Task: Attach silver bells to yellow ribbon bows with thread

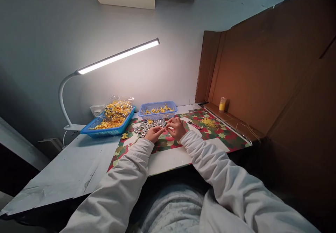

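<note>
My left hand [154, 134] and my right hand [176, 128] meet over the patterned mat, fingertips pinched close together. Whatever lies between the fingers is too small to make out. Just beyond them spreads a pile of shiny silver beads [144, 128], partly hidden by my hands. A yellow flower-like piece [124, 135] rests on the mat to the left of my left hand. Red-handled snips [194, 125] lie to the right of my right hand, and a tangle of yellow thread [209, 122] is farther right.
A blue basket [105, 132] heaped with yellow pieces and a plastic bag stands at the left. Behind the beads is a lilac-blue basket [157, 115] with yellow pieces. A lit lamp [119, 55] arches overhead. Cardboard [244, 65] walls the right side, near a yellow bottle [222, 105].
</note>
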Action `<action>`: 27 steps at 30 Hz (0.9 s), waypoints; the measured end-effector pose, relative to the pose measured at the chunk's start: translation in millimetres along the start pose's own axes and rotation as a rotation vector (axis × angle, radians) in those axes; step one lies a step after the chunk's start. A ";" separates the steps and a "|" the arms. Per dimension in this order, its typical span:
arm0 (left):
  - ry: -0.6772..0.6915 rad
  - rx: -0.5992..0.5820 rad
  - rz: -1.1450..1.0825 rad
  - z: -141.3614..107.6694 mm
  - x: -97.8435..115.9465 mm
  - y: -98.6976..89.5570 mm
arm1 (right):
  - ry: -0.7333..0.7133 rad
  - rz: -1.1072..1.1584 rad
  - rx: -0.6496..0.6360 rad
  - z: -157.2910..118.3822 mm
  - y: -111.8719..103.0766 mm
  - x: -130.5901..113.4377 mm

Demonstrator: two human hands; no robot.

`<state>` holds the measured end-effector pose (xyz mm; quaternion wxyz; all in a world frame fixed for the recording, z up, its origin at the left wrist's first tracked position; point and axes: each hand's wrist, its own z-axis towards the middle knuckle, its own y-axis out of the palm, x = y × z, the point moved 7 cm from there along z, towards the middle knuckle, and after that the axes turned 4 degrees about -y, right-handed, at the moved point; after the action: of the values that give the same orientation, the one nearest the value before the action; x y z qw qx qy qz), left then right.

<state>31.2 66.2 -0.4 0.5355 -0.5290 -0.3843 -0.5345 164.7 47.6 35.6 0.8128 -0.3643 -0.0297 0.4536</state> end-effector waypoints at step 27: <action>-0.030 -0.099 -0.132 -2.2 -1.9 -0.9 | 0.183 0.102 0.139 3.3 -17.3 25.0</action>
<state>29.7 64.5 -2.4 0.4664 -0.5361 -0.3994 -0.5792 190.5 62.8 41.6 0.8113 -0.3479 0.0949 0.4602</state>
